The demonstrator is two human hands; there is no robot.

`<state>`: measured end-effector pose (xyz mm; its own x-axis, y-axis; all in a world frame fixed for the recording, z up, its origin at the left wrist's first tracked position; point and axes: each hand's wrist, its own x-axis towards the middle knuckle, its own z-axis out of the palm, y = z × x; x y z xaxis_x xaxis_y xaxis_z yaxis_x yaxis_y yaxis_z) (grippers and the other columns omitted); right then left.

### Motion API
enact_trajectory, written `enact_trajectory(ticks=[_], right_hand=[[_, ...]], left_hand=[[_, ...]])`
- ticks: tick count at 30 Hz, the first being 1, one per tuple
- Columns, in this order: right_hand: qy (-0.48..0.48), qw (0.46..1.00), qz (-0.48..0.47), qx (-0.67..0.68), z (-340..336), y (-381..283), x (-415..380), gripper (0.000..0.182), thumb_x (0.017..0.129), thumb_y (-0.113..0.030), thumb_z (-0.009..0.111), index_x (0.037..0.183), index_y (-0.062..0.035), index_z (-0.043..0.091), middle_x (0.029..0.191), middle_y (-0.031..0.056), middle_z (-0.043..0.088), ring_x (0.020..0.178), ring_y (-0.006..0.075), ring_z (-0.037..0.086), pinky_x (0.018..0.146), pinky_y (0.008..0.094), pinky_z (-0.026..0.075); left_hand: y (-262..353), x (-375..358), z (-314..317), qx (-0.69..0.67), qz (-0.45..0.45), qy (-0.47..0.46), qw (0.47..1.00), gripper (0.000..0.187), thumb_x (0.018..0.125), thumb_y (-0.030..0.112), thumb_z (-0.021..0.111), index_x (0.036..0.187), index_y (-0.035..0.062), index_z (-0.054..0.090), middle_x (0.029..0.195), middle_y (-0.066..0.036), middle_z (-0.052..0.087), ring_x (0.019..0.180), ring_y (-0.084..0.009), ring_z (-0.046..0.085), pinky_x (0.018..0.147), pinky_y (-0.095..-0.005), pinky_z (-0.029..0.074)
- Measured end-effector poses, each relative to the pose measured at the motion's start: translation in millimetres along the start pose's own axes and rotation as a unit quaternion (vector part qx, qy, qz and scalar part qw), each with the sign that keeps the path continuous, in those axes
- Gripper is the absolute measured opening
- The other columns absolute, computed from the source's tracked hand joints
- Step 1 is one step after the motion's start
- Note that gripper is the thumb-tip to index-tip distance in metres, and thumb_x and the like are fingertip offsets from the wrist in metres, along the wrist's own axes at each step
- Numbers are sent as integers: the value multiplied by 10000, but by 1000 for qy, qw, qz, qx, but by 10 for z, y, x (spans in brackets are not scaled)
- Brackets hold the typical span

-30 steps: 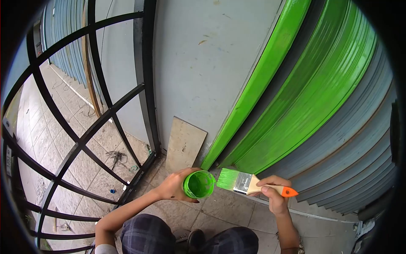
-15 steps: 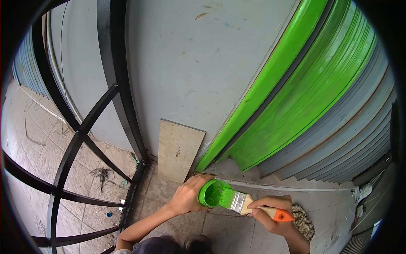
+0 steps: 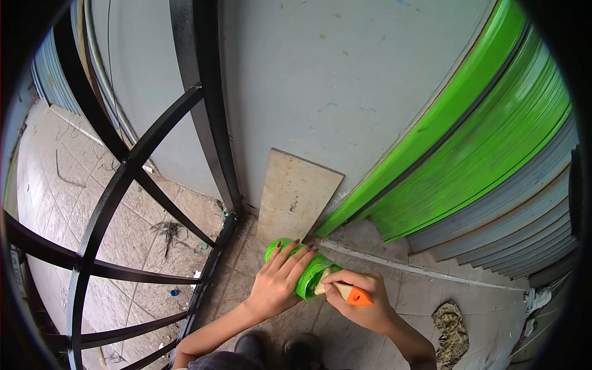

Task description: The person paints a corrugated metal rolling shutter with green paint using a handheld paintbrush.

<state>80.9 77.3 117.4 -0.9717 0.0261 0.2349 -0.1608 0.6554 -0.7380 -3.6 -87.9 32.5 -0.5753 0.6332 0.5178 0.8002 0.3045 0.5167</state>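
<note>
My left hand (image 3: 282,279) is wrapped round a green-coated paint container (image 3: 309,281), tilted on its side with the mouth toward my right hand. Green paint coats its inside. In my right hand (image 3: 364,303) is a paintbrush with a pale wooden handle and an orange end (image 3: 358,296). Its bristles are inside the container mouth and hidden from view. To the right rises a corrugated metal shutter (image 3: 468,176), bright green on its left part and bare grey farther right. A glossy green post (image 3: 425,128) runs along its edge.
A loose tile (image 3: 297,194) leans against the grey wall (image 3: 320,80). Black metal bars (image 3: 126,163) stand at the left. A crumpled, stained rag (image 3: 451,333) lies on the tiled floor at the right, and a blue cap (image 3: 174,292) beyond the bars.
The brush has gone deeper into the container, hiding its bristles and metal band. The container has tipped over further in my left hand. The view has shifted, so the surroundings sit farther right.
</note>
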Motion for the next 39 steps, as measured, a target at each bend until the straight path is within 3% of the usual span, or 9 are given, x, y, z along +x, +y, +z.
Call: enact_trajectory(ticks=[8, 11, 16, 20, 23, 26, 30, 37, 39], right_hand=[[-18, 999, 22, 39, 178, 185, -4, 100, 799, -84, 715, 838, -62, 626, 668, 94, 653, 572, 234, 675, 515, 298, 522], [-22, 998, 37, 46, 136, 168, -30, 40, 830, -52, 682, 861, -29, 672, 704, 68, 689, 621, 130, 688, 568, 254, 522], [11, 987, 80, 139, -89, 99, -140, 75, 859, -53, 664, 913, -1, 662, 737, 79, 702, 644, 136, 696, 573, 255, 539], [21, 932, 180, 315, -97, 235, -303, 113, 901, -46, 615, 954, 47, 649, 793, 127, 701, 675, 146, 695, 597, 254, 561], [9, 899, 193, 394, 21, 400, -457, 152, 931, -51, 562, 967, 78, 635, 840, 172, 691, 689, 185, 700, 620, 268, 577], [31, 868, 248, 429, 75, 412, -478, 181, 907, -61, 546, 955, 102, 611, 861, 222, 668, 682, 244, 699, 619, 310, 581], [59, 840, 255, 476, 85, 471, -450, 181, 907, -62, 545, 971, 98, 602, 875, 207, 666, 710, 245, 702, 633, 312, 582], [14, 952, 118, 281, 38, 333, -474, 139, 908, -56, 593, 957, 47, 671, 833, 137, 705, 711, 175, 708, 627, 246, 557], [15, 980, 30, 198, 26, 286, -471, 126, 903, -53, 605, 966, 27, 680, 804, 121, 705, 728, 169, 712, 629, 237, 553]], left_hand=[[44, -65, -69, 61, 0, 0, 998, 713, 603, 182, 810, 1251, 31, 552, 1267, -131, 592, 1209, -336, 549, 1032, -500, 429], [61, -70, -59, 47, -14, -2, 999, 715, 617, 173, 807, 1266, 34, 542, 1285, -125, 580, 1221, -334, 538, 1037, -504, 421], [67, -105, -42, 26, -40, 0, 999, 785, 584, 159, 836, 1294, 52, 519, 1319, -109, 556, 1241, -326, 520, 1028, -497, 429], [84, -102, -45, -14, -84, -24, 996, 868, 516, 166, 876, 1293, 47, 508, 1299, -112, 570, 1219, -325, 535, 1008, -443, 457], [55, -131, 6, -19, -96, -39, 994, 915, 489, 183, 892, 1298, 32, 492, 1263, -135, 588, 1184, -326, 557, 985, -396, 477], [49, -159, 44, -47, -107, -46, 992, 911, 494, 199, 897, 1293, 28, 495, 1254, -154, 589, 1160, -332, 570, 973, -409, 483], [53, -194, 56, -69, -143, -74, 985, 896, 510, 238, 910, 1277, 15, 504, 1213, -171, 604, 1099, -340, 602, 929, -410, 505], [42, -207, 29, -78, -144, -73, 984, 924, 503, 307, 928, 1275, 17, 510, 1137, -174, 637, 1025, -336, 641, 885, -406, 526], [88, -165, -11, -105, -162, -79, 978, 928, 510, 327, 928, 1275, 9, 508, 1127, -178, 640, 1013, -331, 647, 878, -405, 529]])
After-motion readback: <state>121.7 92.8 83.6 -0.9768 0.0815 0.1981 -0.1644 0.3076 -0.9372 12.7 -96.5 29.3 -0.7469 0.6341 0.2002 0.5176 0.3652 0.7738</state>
